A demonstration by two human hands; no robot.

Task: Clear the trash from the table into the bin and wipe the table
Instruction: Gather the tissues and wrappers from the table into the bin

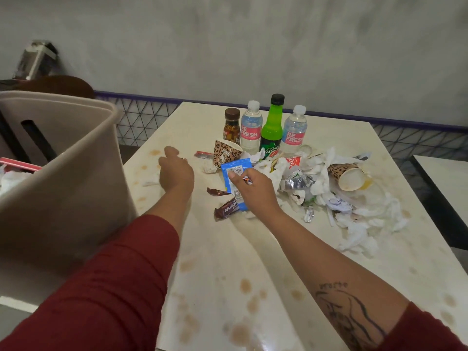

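**Most of the trash is on the bench, and no wiping has begun**

Your right hand (253,191) pinches a blue snack packet (235,171), thumb on its face, at the near edge of the litter. Your left hand (176,172) reaches out low over the bench (228,252) with loose fingers and holds nothing. A crumpled tissue (151,183) lies just beside it.

Judging by the spread, you are early in the clearing. Loose pieces to collect:

- a brown chocolate wrapper (226,211) touching the packet's lower end
- a smaller brown wrapper (216,191)
- a red wrapper (202,155)
- a leopard-print cup (226,153), standing tilted
- a second leopard-print cup (350,176), on its side
- a heap of white napkins (359,224) mixed with foil and plastic, to your right

Behind these stand a brown bottle (231,126), two water bottles (250,127) and (293,130), and a green soda bottle (272,127).

The beige bin (65,158) sits tilted at the bench's left edge. Some paper and something red show inside it. Brown stains (245,285) dot the near surface, so all the wiping is left to do. No cloth is in sight.

The frame cuts off the bin's contents, and your left fingertips are hidden behind the hand. I cannot identify the small item by your right knuckles, or sort what lies within the napkin heap.
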